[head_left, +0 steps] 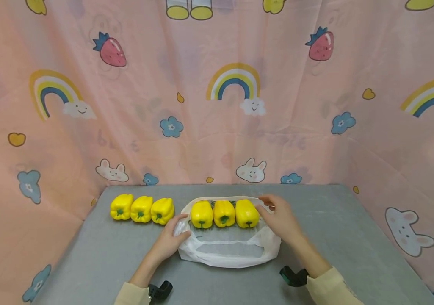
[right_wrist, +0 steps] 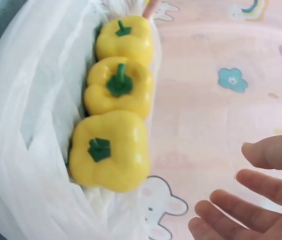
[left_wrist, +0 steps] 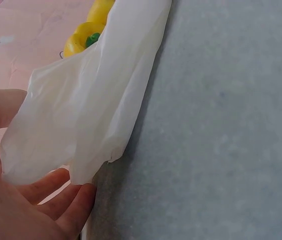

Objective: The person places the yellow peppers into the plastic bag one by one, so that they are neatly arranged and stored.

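A white plastic bag (head_left: 229,259) lies on the grey table with its mouth spread wide. In its far part stand three yellow bell peppers in a row: a left one (head_left: 201,214), a middle one (head_left: 224,214) and a right one (head_left: 246,214), also seen in the right wrist view as a nearest pepper (right_wrist: 112,162). My left hand (head_left: 169,240) is at the bag's left rim; its wrist view shows loosely extended fingers (left_wrist: 78,207) touching the plastic. Beside the bag's right rim, my right hand (head_left: 283,216) has its fingers spread, with nothing between them.
Three more yellow bell peppers (head_left: 142,209) stand in a row on the table (head_left: 338,237), left of the bag. A pink patterned curtain (head_left: 217,144) rises behind the table and along both sides. Dark wrist devices (head_left: 294,277) sit by the cream sleeves.
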`<state>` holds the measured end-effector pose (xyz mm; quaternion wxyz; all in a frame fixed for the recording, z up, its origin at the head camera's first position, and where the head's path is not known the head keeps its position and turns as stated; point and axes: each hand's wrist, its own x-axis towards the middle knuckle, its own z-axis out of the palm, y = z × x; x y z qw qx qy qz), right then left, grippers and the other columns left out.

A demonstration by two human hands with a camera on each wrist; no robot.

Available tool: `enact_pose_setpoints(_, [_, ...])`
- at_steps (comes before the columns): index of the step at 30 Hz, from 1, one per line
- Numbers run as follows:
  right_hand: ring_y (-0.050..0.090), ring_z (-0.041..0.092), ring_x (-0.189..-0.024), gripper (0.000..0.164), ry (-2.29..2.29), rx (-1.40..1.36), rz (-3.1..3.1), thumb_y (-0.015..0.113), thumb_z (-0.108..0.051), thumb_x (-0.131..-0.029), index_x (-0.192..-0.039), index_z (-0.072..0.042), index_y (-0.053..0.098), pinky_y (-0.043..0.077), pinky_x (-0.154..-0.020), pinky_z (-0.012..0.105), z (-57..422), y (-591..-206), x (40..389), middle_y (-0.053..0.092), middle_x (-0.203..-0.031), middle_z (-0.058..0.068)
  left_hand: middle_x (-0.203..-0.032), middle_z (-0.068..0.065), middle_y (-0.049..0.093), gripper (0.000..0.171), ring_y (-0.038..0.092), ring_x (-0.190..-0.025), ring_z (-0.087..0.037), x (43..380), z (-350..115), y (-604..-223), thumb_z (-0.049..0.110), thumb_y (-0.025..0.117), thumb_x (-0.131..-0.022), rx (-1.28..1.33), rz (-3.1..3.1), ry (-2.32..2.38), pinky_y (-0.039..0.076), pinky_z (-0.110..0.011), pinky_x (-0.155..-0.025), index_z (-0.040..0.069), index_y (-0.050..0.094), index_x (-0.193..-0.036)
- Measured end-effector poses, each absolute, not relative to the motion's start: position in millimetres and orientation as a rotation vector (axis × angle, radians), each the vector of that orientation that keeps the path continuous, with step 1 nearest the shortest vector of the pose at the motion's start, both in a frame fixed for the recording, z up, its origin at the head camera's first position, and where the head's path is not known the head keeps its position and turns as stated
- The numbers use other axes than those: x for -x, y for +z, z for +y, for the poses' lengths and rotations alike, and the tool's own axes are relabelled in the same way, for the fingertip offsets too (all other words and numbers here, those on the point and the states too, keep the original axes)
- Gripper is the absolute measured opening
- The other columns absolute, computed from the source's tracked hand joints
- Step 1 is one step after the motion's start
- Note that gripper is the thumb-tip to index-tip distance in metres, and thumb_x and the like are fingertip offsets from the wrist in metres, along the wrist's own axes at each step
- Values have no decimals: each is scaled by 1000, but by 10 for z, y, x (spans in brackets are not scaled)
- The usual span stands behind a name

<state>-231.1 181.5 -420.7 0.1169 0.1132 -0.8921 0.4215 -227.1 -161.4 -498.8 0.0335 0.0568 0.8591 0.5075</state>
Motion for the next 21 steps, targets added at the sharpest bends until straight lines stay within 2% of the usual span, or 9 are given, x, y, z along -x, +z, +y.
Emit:
enact_pose_setpoints(6, [60,41,-113,33,1190,-331,-2540,68,-13,-98,-126,3,65,48,-100,58,1975,-4191,2270,66,-124,22,-159,-17,36,49,29,-147,-42,2270,-1606,-4978,22,66,-99,-182,2650,1558,21,-71,-114,20,51,-146])
enact_pose_setpoints(11, [56,42,-119,34,1136,-311,-2561,67,-16,-99,-127,2,64,45,-102,60,2122,-4275,2292,63,-127,22,-158,-18,36,49,30,-146,-43,2274,-1612,-4990,22,66,-99,-176,2654,1555,21,-71,-114,20,51,-146])
enact_pose_setpoints(21, [47,44,-129,47,1201,-305,-2700,69,-27,-97,-136,-1,59,44,-101,66,2331,-4608,2332,49,-142,26,-158,-17,37,49,30,-147,-41,2290,-1632,-4996,22,67,-99,-198,2660,1575,22,-69,-115,19,52,-145])
